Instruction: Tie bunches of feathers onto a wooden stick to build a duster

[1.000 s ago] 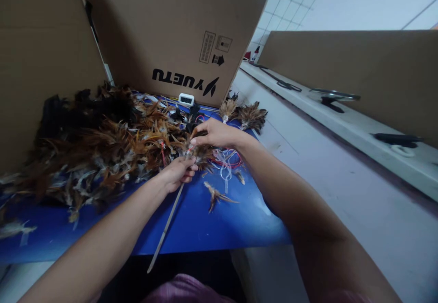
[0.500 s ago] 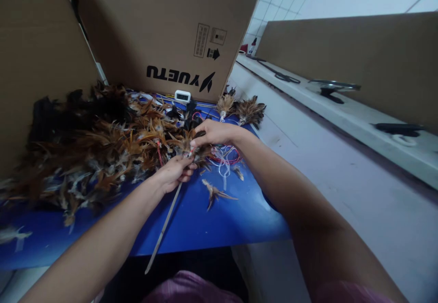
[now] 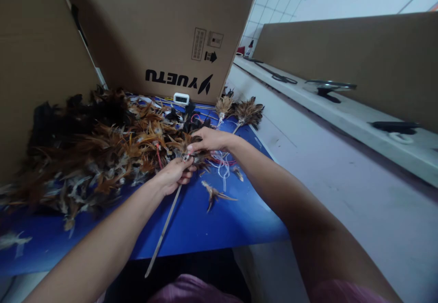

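My left hand is closed round a thin pale stick, whose bare end slants down past the table's front edge. Brown feathers are gathered at the stick's upper end, forming a feather duster head. Fingers of my right hand pinch those feathers just above the left thumb, where a bit of red shows at the binding. Behind and left of both hands spreads a large pile of brown and black feathers. Pink and clear strings lie beside my right wrist.
Loose feathers lie on the blue tabletop. Two bound feather dusters rest at the back right. A small white digital clock stands before a cardboard box. A white ledge runs along the right.
The view has shifted slightly. My right hand has moved a little down and left over the feathers; my left hand keeps its grip on the stick.
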Tool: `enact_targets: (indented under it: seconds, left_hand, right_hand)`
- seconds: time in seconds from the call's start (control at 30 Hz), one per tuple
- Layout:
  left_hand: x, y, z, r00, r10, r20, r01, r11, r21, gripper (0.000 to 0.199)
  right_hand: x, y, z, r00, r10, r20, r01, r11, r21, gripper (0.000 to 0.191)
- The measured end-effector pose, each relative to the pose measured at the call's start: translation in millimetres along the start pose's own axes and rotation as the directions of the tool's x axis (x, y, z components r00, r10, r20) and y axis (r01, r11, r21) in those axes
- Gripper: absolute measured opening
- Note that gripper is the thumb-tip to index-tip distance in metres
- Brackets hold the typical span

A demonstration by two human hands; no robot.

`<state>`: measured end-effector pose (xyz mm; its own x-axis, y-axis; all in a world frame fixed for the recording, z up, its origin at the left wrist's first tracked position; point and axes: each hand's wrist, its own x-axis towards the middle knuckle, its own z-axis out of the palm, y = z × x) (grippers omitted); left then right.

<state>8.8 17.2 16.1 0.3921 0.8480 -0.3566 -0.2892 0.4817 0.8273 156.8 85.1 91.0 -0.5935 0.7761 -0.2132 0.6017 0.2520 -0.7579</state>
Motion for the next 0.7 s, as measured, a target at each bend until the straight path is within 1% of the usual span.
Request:
enact_targets:
  seconds: [0.1, 0.17, 0.3, 0.4, 0.53, 0.7]
  left_hand:
    - [1, -1, -0.1, 1.000, -0.001, 0.002, 0.001, 1.000, 0.009, 0.023]
    - [2, -1, -0.6, 1.000, -0.002, 0.005, 0.002, 1.000, 0.011, 0.024]
    - [3, 0, -1.4, 1.000, -0.001, 0.016, 0.001, 1.000, 0.004, 0.023]
    - [2, 0, -1.7, 1.000, 0.000, 0.023, 0.000, 1.000, -0.006, 0.023]
    - [2, 2, -2.0, 0.999, -0.002, 0.035, 0.003, 1.000, -0.024, 0.021]
    - [2, 3, -1.9, 0.999, -0.022, 0.024, 0.023, 0.999, -0.038, 0.019]
  right_hand:
    - [0, -3, -2, 1.000, 0.017, -0.008, -0.018, 0.995, -0.095, 0.017]
    - [1, -5, -4, 1.000, 0.026, 0.012, -0.024, 0.987, -0.160, 0.014]
    - [4, -9, -8, 0.998, 0.028, 0.053, -0.014, 0.967, -0.254, 0.012]
    - [4, -15, -8, 0.998, 0.031, 0.058, -0.009, 0.938, -0.346, 0.011]
    - [3, -21, -7, 0.998, 0.017, 0.059, 0.014, 0.873, -0.487, 0.011]
    - [5, -25, -4, 0.998, -0.008, 0.056, 0.043, 0.753, -0.657, 0.018]
